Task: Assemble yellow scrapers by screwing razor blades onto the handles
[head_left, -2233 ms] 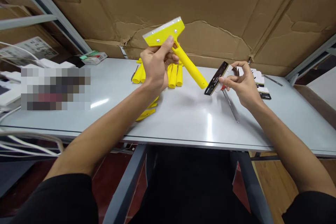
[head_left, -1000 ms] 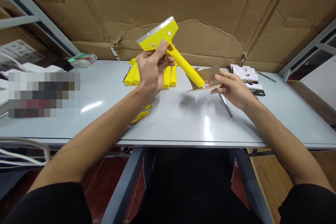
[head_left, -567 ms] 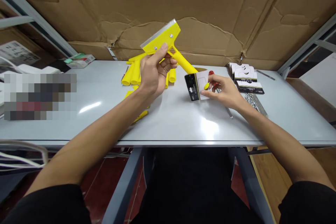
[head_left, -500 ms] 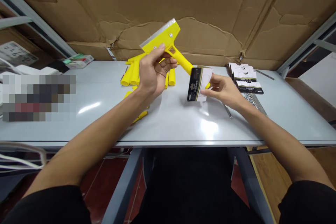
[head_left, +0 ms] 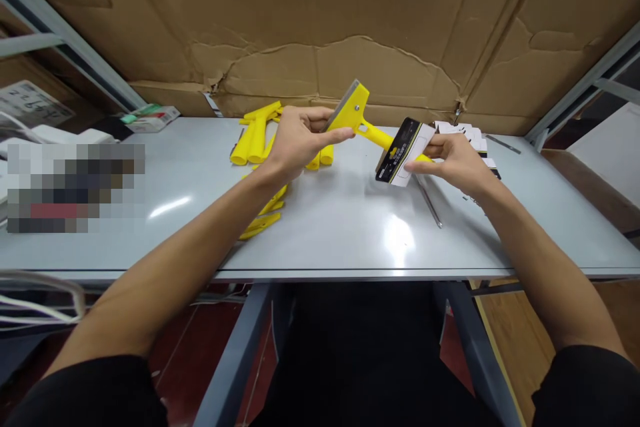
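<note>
A yellow scraper with a metal blade edge is held above the table, blade end up and to the left. My left hand pinches its wide head between thumb and fingers. Around the scraper's handle sits a black and white cardboard sleeve. My right hand is closed on that sleeve, thumb on its white face, and the yellow handle end shows beside the thumb. A thin metal screwdriver shaft lies on the table below the right hand; its other end is hidden.
Several yellow scraper handles and flat yellow parts lie left of centre on the grey table. A pile of cardboard sleeves stands behind my right hand. A small box is at the back left; cardboard walls the back.
The scraper and sleeve have shifted right and the scraper's head has come lower. The sleeve has tilted. My left hand's grip has moved to the blade's left end, thumb in front.
</note>
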Tool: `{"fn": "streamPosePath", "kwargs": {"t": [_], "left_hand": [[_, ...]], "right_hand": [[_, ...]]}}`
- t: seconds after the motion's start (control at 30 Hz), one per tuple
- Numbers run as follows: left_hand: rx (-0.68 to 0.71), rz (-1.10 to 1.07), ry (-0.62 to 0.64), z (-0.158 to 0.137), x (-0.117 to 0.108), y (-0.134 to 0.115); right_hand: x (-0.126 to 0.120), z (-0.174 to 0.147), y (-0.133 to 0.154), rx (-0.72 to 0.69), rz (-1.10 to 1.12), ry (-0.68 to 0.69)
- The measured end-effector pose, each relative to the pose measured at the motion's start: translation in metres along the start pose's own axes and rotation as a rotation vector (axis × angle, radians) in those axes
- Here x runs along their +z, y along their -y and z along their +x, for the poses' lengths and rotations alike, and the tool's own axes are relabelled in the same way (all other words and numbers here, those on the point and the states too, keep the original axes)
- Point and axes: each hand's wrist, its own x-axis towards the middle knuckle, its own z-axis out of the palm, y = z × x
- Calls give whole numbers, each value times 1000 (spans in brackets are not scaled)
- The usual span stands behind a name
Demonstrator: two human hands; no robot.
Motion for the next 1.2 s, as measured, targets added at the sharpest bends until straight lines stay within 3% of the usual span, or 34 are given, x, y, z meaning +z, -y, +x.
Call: {"fn": "streamPosePath", "kwargs": {"t": [0.1,0.2,0.37,0.5,0.67,0.8,0.93,1.1,1.2], "left_hand": [[-51,13,27,-4,3,6],[-36,50,73,-11,13,8],[127,134,96,-23,31,6],[218,162,169,-25,35,3],[165,64,323,-22,31,9],[146,-7,175,-14,23,18],[76,-75,41,-10,18,15],[-79,-150,229,-15,24,2],[-120,-139,195,-14,24,5]], "right_hand": [[0,-3,4,-79,-198,-30],[8,-7,10,-193,-215,-61],[24,-15,16,-270,-258,-143],[32,-18,18,-295,-235,-119],[39,-16,13,-264,-313,-145],[39,-14,7,-287,-334,-108],[35,-11,3,-462,-559,-85],[32,-10,-2,-654,-894,-107],[33,-12,-2,-653,-1036,-94]]}}
